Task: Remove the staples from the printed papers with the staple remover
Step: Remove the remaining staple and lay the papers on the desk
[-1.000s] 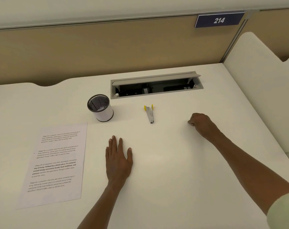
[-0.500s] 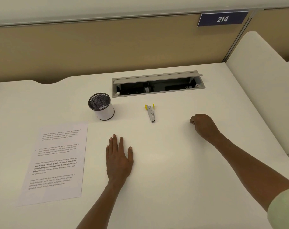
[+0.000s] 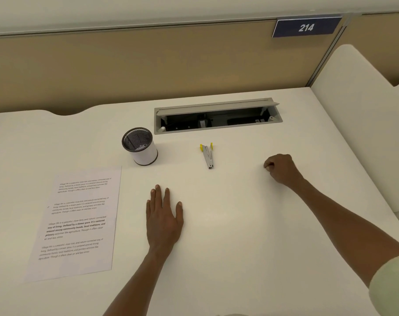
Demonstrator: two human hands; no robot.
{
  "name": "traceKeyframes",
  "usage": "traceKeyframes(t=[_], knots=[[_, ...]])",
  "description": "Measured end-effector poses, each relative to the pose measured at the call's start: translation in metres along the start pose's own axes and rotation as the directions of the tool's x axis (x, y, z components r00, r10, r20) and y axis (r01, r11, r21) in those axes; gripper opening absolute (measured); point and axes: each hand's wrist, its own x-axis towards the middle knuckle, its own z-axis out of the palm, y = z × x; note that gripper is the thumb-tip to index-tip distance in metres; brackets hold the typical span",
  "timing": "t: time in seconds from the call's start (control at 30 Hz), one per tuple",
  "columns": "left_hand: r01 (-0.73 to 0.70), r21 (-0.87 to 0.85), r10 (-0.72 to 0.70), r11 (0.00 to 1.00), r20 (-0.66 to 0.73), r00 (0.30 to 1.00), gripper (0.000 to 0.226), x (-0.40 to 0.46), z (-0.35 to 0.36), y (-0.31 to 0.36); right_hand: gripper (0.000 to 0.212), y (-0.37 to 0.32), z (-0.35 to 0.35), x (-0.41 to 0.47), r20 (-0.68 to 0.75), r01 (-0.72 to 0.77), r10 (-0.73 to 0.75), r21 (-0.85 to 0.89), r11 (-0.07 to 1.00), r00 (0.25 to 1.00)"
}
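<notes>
The left hand (image 3: pixel 163 221) lies flat on the white desk (image 3: pixel 228 247), fingers straight, holding nothing. Left of it lie the printed papers (image 3: pixel 76 222). Farther off the right hand (image 3: pixel 280 168) rests in a fist — empty. Beyond, between them, the staple remover (image 3: pixel 207 155) lies untouched — right of a mesh cup (image 3: pixel 140 145).

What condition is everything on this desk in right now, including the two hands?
Staple remover: lying flat on the desk, untouched.
Printed papers: flat, face up, at the desk's left.
Mesh pen cup: upright.
Cable hatch: lid open.
Left hand: flat on the desk, fingers straight.
Right hand: curled into a fist, resting on the desk, holding nothing visible.
</notes>
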Motion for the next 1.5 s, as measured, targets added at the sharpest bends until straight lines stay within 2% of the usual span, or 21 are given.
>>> traceKeyframes(t=[0.07,0.13,0.2,0.33,0.5,0.67,0.77,0.8,0.83,0.93,1.0,1.2,1.27,1.33,1.43,1.5], knots=[[0.004,0.001,-0.004,1.000,0.005,1.000,0.068,0.000,0.000,0.000,0.015,-0.001,-0.012,0.003,0.074,-0.166,0.153,0.236,0.957,0.986],[0.003,0.004,-0.003,1.000,0.005,1.000,0.067,-0.001,0.001,-0.001,0.013,0.002,-0.019,0.001,0.186,-0.312,0.253,0.471,0.825,0.950],[-0.002,0.005,0.002,1.000,-0.002,1.000,0.067,-0.001,0.001,-0.001,0.012,0.004,-0.022,-0.003,0.259,-0.372,0.267,0.620,0.691,0.928],[0.001,0.001,-0.001,1.000,-0.005,1.000,0.067,-0.001,0.001,-0.001,0.014,0.000,-0.024,-0.010,0.344,-0.437,0.281,0.797,0.416,0.896],[0.003,-0.002,-0.003,1.000,-0.005,1.000,0.068,-0.001,0.000,0.000,0.018,-0.010,-0.017,-0.022,0.394,-0.429,0.259,0.898,0.094,0.882],[0.003,-0.011,-0.003,1.000,-0.004,1.000,0.067,-0.001,0.001,0.000,0.018,-0.041,-0.009,-0.029,0.433,-0.390,0.210,0.895,-0.216,0.877],[-0.004,-0.015,0.004,1.000,-0.013,1.000,0.065,-0.002,0.001,0.002,0.014,-0.076,-0.006,-0.029,0.457,-0.404,0.136,0.865,-0.297,0.879],[-0.008,-0.015,0.008,1.000,-0.018,1.000,0.065,-0.001,0.001,0.002,0.022,-0.089,-0.005,-0.028,0.463,-0.417,0.102,0.858,-0.300,0.880],[-0.011,-0.014,0.011,1.000,-0.022,1.000,0.064,-0.001,0.002,0.003,0.029,-0.103,-0.004,-0.026,0.472,-0.433,0.067,0.850,-0.301,0.879],[-0.008,-0.012,0.008,1.000,-0.024,1.000,0.062,-0.002,0.003,0.002,0.013,-0.148,-0.002,-0.015,0.477,-0.459,0.004,0.846,-0.271,0.879],[-0.006,-0.007,0.006,1.000,-0.019,1.000,0.061,-0.002,0.003,0.001,0.015,-0.181,-0.001,-0.004,0.485,-0.479,-0.033,0.848,-0.225,0.874],[-0.003,-0.013,0.003,1.000,-0.018,1.000,0.063,-0.001,0.001,0.001,0.013,-0.285,0.000,0.034,0.428,-0.422,-0.176,0.904,0.070,0.886],[0.000,-0.013,0.000,1.000,-0.012,1.000,0.063,-0.001,0.001,0.001,0.013,-0.315,0.006,0.048,0.412,-0.377,-0.162,0.903,0.208,0.897],[0.001,-0.017,-0.001,1.000,-0.010,1.000,0.064,-0.001,0.000,0.001,0.009,-0.337,0.016,0.062,0.389,-0.297,-0.149,0.857,0.422,0.909],[0.003,-0.023,-0.003,1.000,-0.008,1.000,0.063,0.000,0.001,0.002,0.009,-0.360,0.032,0.076,0.322,-0.094,-0.161,0.650,0.754,0.933],[0.005,-0.027,-0.006,1.000,-0.006,1.000,0.063,0.000,0.001,0.002,0.014,-0.372,0.038,0.081,0.271,0.074,-0.224,0.469,0.880,0.936]])
